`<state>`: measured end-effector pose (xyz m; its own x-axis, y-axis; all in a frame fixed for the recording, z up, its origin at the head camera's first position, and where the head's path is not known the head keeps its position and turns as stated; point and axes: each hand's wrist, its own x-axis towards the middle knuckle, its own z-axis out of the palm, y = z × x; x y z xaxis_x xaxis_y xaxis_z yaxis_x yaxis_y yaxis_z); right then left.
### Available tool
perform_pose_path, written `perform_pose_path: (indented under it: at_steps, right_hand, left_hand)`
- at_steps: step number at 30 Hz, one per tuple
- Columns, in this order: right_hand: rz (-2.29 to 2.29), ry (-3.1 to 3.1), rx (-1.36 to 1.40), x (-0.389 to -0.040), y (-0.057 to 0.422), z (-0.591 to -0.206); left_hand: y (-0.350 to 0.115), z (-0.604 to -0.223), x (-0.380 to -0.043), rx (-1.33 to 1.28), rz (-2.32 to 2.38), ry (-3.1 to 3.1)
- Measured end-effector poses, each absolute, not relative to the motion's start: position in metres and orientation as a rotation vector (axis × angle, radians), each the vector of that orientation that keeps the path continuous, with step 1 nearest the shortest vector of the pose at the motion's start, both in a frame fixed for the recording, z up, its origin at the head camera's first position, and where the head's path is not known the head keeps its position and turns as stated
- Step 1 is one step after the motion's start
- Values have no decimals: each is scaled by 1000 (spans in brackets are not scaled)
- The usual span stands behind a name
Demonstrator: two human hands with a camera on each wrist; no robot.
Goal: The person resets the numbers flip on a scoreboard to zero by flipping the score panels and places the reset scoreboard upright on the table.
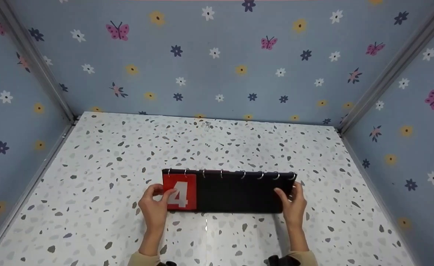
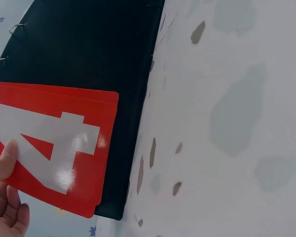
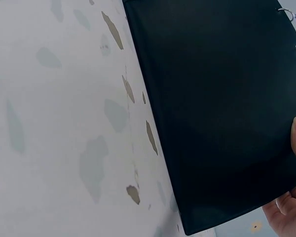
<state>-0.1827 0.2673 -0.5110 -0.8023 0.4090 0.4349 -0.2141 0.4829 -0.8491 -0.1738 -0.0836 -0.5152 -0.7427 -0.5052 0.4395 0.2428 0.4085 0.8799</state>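
Note:
A long black flip board (image 1: 239,192) with metal rings along its top edge is held between both hands, tilted above the table. Red cards (image 1: 192,194) with a white 4 on the front one hang at its left end; in the left wrist view the red cards (image 2: 84,190) form a small stack. My left hand (image 1: 156,207) grips that end, thumb on the 4 and fingers behind. The right hand (image 1: 294,205) grips the opposite end, thumb on the bare black face (image 3: 217,123). Most fingertips are hidden behind the board.
Beneath lies a white speckled tabletop (image 1: 109,166). Blue panels with flowers and butterflies stand at the back (image 1: 217,66), at the left (image 1: 13,122) and at the right (image 1: 420,147), joined by grey corner posts (image 1: 390,70).

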Motion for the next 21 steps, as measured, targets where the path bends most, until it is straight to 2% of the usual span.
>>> perform_pose_path:
  at_steps: [13,21]
  right_hand:
    - [1308,-2140,-186,-182,267,-511]
    - [1309,-2145,-186,-182,267,-512]
  left_hand:
    - [-87,-511,-165,100,-1209,-1972]
    - [-87,-501,-154,113,-1174,-2041]
